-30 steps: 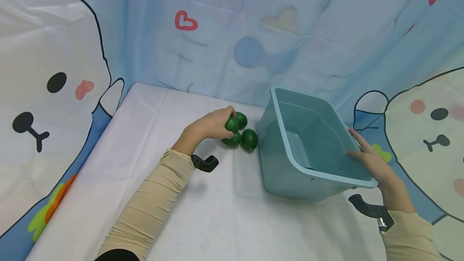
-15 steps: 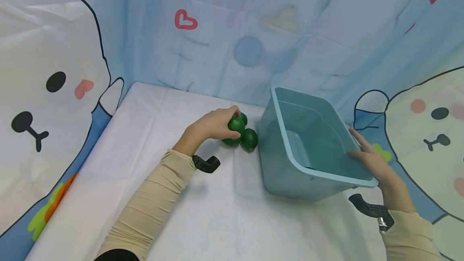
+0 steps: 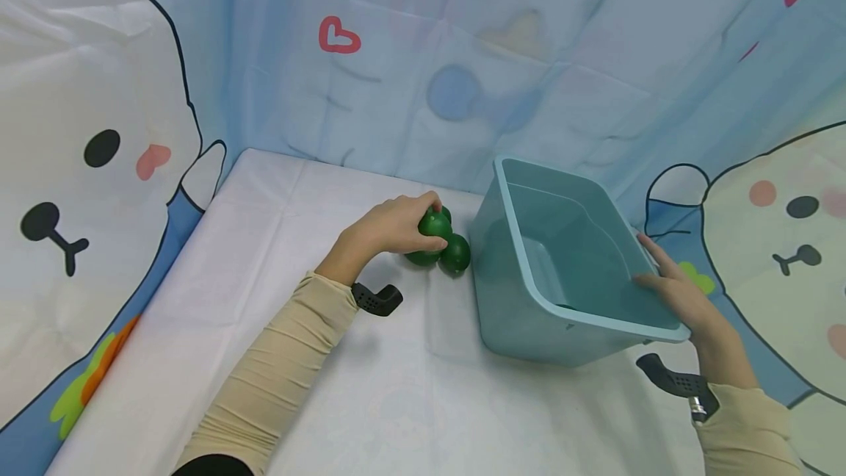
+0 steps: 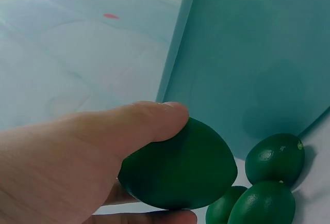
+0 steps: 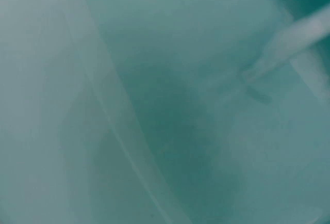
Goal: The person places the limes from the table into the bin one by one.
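Note:
My left hand (image 3: 399, 225) pinches a glossy dark green lime (image 3: 434, 224) between thumb and fingers; the left wrist view shows the held lime (image 4: 180, 168) from close by. Beside and beneath it lie several more limes, one of them (image 3: 454, 254) near the bin's wall, and another partly covered by the hand (image 3: 421, 259). A teal plastic bin (image 3: 518, 255) stands tilted just to their right, its mouth facing up and towards me. On its right rim my right hand (image 3: 674, 298) grips with the thumb inside. The right wrist view holds only blurred teal bin wall (image 5: 170, 115).
White cloth (image 3: 370, 388) covers the table. Behind it hangs a pale blue printed curtain (image 3: 396, 94), close to the bin's back edge. Cartoon bear prints flank both sides. Each wrist bears a black strap mount (image 3: 377, 300).
My left hand has shifted slightly right with the lime, which now overlaps the lime behind it more. The right hand and bin have stayed in place.

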`<state>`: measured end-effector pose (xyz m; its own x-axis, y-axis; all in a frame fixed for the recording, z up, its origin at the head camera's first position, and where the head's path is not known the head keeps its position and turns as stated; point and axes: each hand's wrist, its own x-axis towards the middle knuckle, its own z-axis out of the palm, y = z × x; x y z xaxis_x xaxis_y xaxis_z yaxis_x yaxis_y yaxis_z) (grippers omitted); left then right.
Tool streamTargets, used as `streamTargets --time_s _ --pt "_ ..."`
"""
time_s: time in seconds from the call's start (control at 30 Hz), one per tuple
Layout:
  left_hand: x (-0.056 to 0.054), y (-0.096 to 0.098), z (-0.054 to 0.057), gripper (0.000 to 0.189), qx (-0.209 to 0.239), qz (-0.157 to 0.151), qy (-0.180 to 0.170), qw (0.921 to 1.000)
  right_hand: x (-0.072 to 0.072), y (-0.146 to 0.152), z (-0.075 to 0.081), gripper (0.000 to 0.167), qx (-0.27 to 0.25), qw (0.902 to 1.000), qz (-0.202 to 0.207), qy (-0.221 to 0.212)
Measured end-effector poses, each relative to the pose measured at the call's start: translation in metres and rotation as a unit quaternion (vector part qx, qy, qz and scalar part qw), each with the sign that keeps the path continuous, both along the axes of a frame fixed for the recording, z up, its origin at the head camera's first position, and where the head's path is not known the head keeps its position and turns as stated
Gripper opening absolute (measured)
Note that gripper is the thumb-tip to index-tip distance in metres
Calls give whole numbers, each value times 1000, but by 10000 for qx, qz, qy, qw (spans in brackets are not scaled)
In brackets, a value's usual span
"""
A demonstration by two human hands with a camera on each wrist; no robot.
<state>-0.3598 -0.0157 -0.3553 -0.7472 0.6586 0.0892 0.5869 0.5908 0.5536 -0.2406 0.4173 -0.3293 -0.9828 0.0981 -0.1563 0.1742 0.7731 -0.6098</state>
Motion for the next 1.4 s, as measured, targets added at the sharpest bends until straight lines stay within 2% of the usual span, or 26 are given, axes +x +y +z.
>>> streamTargets --time_s 0.37,1.03,1.4 --pt "3 1 4 56 175 116 125 9997 0 -1 0 70 -13 10000 -37 14" --pt "11 6 11 54 614 53 449 9971 0 0 0 69 70 10000 -64 -19" --pt "16 9 13 55 690 -163 571 9958 -1 -1 0 69 -1 10000 -24 8"
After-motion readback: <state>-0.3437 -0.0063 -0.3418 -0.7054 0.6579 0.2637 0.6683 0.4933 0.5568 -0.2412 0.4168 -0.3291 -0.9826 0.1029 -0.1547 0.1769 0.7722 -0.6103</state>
